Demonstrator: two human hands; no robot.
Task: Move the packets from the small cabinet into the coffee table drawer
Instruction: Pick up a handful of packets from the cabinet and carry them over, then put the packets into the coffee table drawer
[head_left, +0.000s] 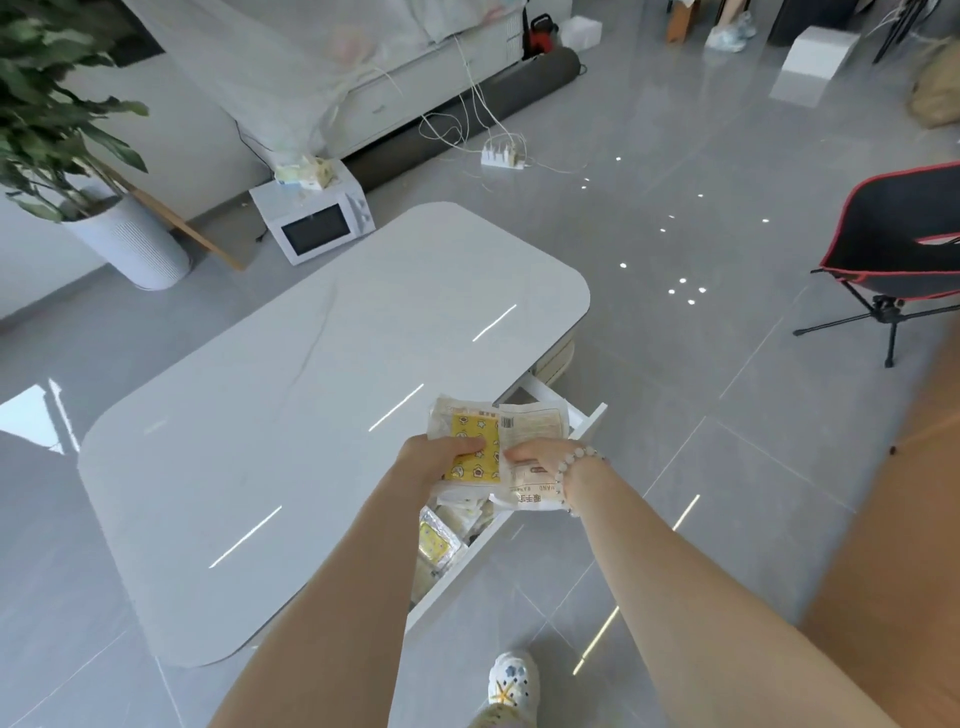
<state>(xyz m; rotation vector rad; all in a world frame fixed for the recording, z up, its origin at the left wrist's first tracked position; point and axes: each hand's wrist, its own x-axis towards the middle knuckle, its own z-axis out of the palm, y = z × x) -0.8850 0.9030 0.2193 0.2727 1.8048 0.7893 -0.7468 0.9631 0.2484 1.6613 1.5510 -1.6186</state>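
Plainly, the white worktop (311, 395) takes up most of my view, its glossy top streaked with light. Its drawer (589, 418) stands pulled out on the right-hand side, and a heap of packets (441, 540) lies in the end nearer me. Above the middle of the drawer I hold a small bundle (535, 423) of further packets, a yellow-printed one on top at the left and a white-printed one at the right. My left grip (434, 460) is clamped on the yellow side, thumb across its face. My right grip (540, 460), the one with the bead bracelet (576, 457), pinches the white one at its near edge. I judge these to be light, soft, crinkly sachets with slick film, apt to slide off one another. They are best held flat by the edges, thumbs on top, and lowered rather than dropped, so none skates over the drawer front.
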